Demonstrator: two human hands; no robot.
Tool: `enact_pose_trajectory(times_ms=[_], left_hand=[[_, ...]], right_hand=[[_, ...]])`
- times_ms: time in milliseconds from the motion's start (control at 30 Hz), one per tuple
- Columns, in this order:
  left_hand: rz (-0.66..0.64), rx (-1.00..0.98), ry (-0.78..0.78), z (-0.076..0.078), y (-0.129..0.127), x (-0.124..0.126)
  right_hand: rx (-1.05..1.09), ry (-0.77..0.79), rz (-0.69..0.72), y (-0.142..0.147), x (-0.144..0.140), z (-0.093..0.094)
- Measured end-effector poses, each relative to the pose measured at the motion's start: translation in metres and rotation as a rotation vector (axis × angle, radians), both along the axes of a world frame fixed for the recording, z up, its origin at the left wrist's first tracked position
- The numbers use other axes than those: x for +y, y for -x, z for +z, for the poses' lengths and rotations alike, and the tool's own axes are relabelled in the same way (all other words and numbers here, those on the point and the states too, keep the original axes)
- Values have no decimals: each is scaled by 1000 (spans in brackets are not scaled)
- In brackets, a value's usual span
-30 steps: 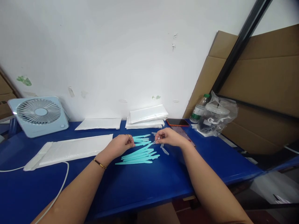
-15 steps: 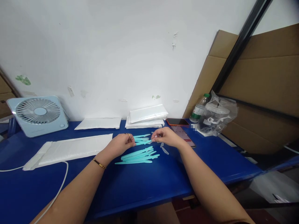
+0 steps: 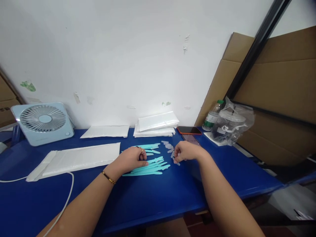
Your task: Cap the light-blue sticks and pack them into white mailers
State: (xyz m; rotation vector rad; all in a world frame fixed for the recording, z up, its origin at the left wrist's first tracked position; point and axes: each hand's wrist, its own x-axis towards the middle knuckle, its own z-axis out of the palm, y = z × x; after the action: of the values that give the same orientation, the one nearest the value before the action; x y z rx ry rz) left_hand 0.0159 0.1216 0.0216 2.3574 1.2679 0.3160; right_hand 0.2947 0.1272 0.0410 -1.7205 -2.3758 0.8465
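I see my left hand [image 3: 132, 159] curled on the blue sticks [image 3: 150, 166], which lie in a pile on the blue table [image 3: 153, 197]. It may be pinching one, but I cannot tell. My right hand [image 3: 185, 151] is bent over the small clear caps [image 3: 169, 146], fingertips touching one by the pile.

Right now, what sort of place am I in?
Probably a small packing workstation: a blue table with stacked white mailer envelopes, a pile of turquoise plastic sticks, and flattened cardboard against the wall.
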Motion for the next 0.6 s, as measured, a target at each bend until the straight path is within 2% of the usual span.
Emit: enact_pose_trajectory(times_ms=[67, 167, 233, 333, 467, 600], left_hand=[[-13, 20, 38, -2, -1, 0], [-18, 34, 1, -4, -2, 0], [-20, 42, -38, -5, -2, 1], [-8, -2, -65, -5, 0, 2], [79, -198, 7, -2, 3, 3], [102, -320, -18, 4, 3, 1]], right_hand=[[-43, 55, 17, 2, 0, -4], [7, 33, 66, 7, 0, -8], [141, 39, 93, 9, 0, -9], [487, 31, 76, 14, 2, -7], [867, -156, 5, 23, 4, -5], [1027, -338, -49, 33, 3, -3]])
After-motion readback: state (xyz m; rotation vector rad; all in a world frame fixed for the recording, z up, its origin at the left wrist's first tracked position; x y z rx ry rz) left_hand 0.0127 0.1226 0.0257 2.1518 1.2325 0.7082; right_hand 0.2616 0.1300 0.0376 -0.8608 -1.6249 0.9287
